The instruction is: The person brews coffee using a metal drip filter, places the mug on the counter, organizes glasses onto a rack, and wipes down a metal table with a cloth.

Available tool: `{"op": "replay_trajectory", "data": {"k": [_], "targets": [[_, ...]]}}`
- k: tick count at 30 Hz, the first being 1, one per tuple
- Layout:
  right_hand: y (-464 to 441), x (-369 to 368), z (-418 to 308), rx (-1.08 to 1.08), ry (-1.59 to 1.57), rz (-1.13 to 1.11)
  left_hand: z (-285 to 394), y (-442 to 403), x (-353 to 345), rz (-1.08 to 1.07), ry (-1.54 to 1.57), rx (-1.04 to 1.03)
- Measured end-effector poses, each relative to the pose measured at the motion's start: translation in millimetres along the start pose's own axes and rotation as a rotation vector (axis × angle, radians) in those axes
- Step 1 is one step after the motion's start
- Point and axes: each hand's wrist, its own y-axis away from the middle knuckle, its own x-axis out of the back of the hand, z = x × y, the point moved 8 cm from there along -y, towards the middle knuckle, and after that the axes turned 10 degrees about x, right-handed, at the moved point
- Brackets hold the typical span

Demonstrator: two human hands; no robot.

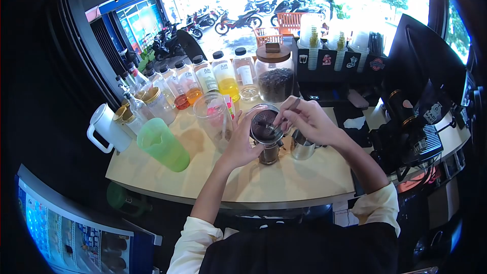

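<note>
My left hand (243, 139) wraps around the side of a round, clear-rimmed cup (259, 135) with dark brown contents. My right hand (309, 122) pinches the handle of a metal spoon (274, 127), whose lower end reaches into the cup. Directly below the cup shows a dark cylindrical container (269, 156); whether the two are joined, I cannot tell. A steel milk pitcher (303, 148) stands under my right hand. Just left of my left hand is a large clear container (209, 109), with a pink and white item behind or inside it.
A green pitcher (165, 144) and a white jug (109, 127) stand on the left of the counter (228, 182). Behind are several black-capped bottles (227, 78) and a wooden-lidded jar (276, 78) of dark beans. Stacked cups (313, 56) and a dark machine (406, 137) are at right.
</note>
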Motion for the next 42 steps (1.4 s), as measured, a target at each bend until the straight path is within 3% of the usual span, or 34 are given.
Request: {"op": "replay_trajectory", "data": {"k": [4, 7, 11, 14, 17, 19, 23, 26, 28, 31, 34, 37, 40, 42], "targets": [[0, 5, 2, -0.008, -0.101, 0.105, 2, 1, -2, -0.011, -0.006, 0.002], [2, -2, 2, 0.056, 0.027, -0.005, 5, 0, -1, 0.003, -0.007, -0.009], [2, 6, 9, -0.013, 0.008, 0.056, 9, 1, -2, 0.001, 0.001, -0.044], [4, 2, 7, 0.016, -0.163, 0.111, -1, 0, -4, -0.013, -0.006, -0.003], [4, -3, 9, 0.026, 0.032, -0.027, 1, 1, -3, 0.005, -0.018, -0.011], [3, 6, 8, 0.04, -0.039, 0.11, 3, 1, -2, 0.008, -0.013, -0.007], [5, -2, 12, -0.004, -0.108, 0.104, -1, 0, -2, 0.01, -0.021, -0.005], [6, 2, 14, -0.055, 0.005, 0.089, 5, 1, 0, 0.025, 0.01, -0.036], [5, 1, 13, -0.031, -0.143, 0.152, 4, 1, 0, 0.03, 0.006, -0.038], [3, -1, 13, -0.008, 0.016, 0.007, 4, 0, -1, 0.027, -0.001, -0.035], [0, 8, 7, 0.021, -0.02, 0.127, 6, 0, -1, 0.021, -0.003, -0.031], [0, -3, 9, 0.012, -0.015, 0.008, 6, 0, -2, 0.015, -0.006, -0.032], [-1, 6, 9, -0.039, -0.014, 0.107, 2, -1, -3, 0.006, -0.022, -0.026], [-1, 3, 9, -0.038, -0.013, 0.058, 0, -1, -3, 0.004, -0.032, -0.022]]}}
